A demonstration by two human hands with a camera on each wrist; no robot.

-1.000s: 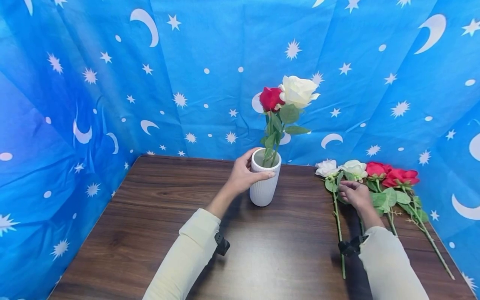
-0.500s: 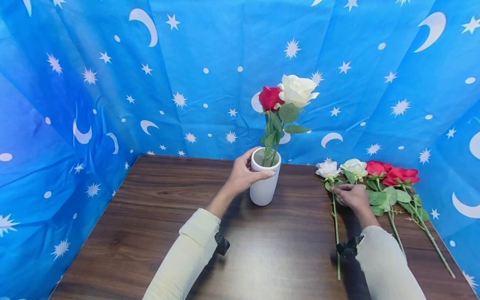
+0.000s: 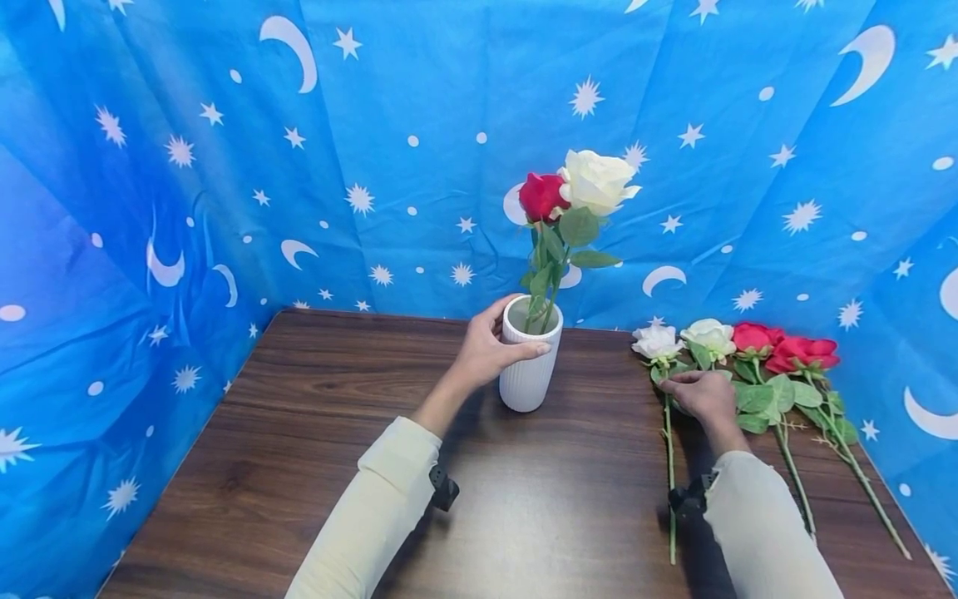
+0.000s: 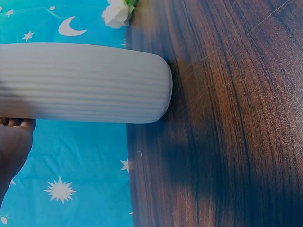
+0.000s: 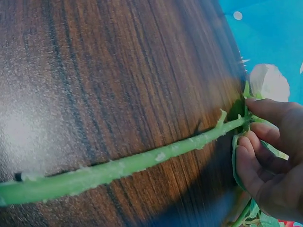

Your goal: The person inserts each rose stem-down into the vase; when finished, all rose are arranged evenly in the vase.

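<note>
A white ribbed vase (image 3: 528,378) stands upright on the table, and my left hand (image 3: 485,348) grips it near the rim, with the thumb across the front. Out of the vase rise a red rose (image 3: 542,197) and a cream-white rose (image 3: 596,183). At the right, my right hand (image 3: 707,399) pinches the green stem (image 5: 142,161) of the leftmost lying white rose (image 3: 656,341), just below its bloom. In the left wrist view, only a few fingers (image 4: 19,124) show at the vase's edge.
Beside the right hand lie another white rose (image 3: 709,336) and two red roses (image 3: 756,336), their stems pointing toward the front. Dark wooden table (image 3: 299,466) spreads below. A blue cloth (image 3: 434,100) with moons and stars hangs behind and at both sides.
My right hand has shifted slightly left from among the leaves to the leftmost white rose's stem. That stem's lower end has swung left. The left hand and vase stay put.
</note>
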